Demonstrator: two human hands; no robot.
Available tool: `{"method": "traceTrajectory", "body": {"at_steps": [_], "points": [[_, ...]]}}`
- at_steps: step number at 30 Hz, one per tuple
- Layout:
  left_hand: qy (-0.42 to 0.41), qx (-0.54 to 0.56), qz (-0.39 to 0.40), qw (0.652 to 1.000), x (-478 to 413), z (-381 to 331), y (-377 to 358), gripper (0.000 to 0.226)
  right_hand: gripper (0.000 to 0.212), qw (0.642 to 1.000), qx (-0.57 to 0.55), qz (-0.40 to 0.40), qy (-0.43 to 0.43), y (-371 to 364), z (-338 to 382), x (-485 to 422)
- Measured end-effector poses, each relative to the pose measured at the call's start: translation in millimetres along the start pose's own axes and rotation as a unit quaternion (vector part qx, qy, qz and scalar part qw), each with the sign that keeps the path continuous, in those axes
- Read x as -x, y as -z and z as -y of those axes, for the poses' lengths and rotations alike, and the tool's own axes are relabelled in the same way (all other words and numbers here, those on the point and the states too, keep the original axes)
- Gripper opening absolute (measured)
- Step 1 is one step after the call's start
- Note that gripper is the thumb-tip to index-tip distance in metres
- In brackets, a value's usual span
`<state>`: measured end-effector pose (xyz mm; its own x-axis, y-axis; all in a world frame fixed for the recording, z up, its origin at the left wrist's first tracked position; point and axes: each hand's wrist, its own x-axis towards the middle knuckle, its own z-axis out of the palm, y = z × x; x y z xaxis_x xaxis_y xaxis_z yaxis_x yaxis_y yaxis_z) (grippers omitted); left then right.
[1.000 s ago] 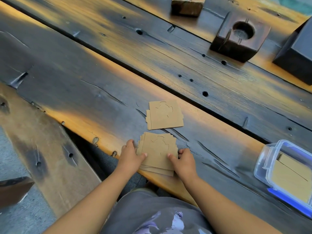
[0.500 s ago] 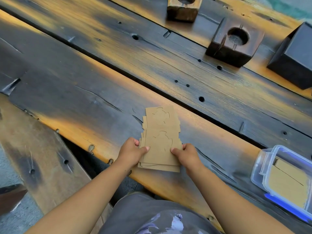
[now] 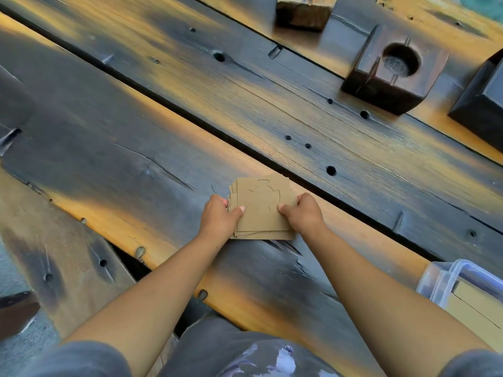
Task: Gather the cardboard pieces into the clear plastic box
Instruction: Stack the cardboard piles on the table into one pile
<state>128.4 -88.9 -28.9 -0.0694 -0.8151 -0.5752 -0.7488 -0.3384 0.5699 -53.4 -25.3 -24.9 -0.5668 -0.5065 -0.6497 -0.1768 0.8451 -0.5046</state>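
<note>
Cardboard pieces [image 3: 261,210], fanned into one uneven stack, lie on the dark plank table [image 3: 109,148] near its front edge. Left hand [image 3: 220,219] grips the stack's left side, thumb on top; right hand [image 3: 304,213] pinches the right side the same way. Clear plastic box [image 3: 446,278], well apart at the lower right, already contains cardboard.

The worn table of dark and orange wooden planks [image 3: 168,110] carries a fanned stack of brown cardboard squares [image 3: 261,210], gripped at both sides. Well to the right of the grip and nearer the person stands a clear plastic box with cardboard inside [image 3: 468,295]. Far beyond the grip, to the right, stand a dark wooden block with a round hole [image 3: 392,77], a black block [image 3: 481,107] and a lighter wooden block [image 3: 302,9].
</note>
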Motion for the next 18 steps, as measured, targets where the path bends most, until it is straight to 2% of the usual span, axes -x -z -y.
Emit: {"method": "traceTrajectory", "body": {"at_steps": [6, 10, 14, 18], "points": [[0.034, -0.015, 0.006, 0.999, -9.6, -1.4, -7.7, 0.041, 0.052, 0.999, 0.040, 0.010, -0.019, -6.5, -1.0, -16.1], [0.037, -0.044, 0.019, 0.998, -11.6, -5.0, -5.1, 0.039, 0.050, 0.997, 0.082, -0.008, 0.011, -7.4, -0.1, -15.8], [0.052, -0.060, 0.029, 0.996, -10.7, -12.5, -3.1, 0.052, 0.055, 0.997, 0.070, -0.015, 0.021, -4.9, -1.1, -12.1], [0.071, -0.042, 0.001, 0.997, -4.6, -17.5, -2.9, 0.069, 0.068, 0.996, 0.016, -0.076, 0.031, 1.0, -4.5, -5.6]]}}
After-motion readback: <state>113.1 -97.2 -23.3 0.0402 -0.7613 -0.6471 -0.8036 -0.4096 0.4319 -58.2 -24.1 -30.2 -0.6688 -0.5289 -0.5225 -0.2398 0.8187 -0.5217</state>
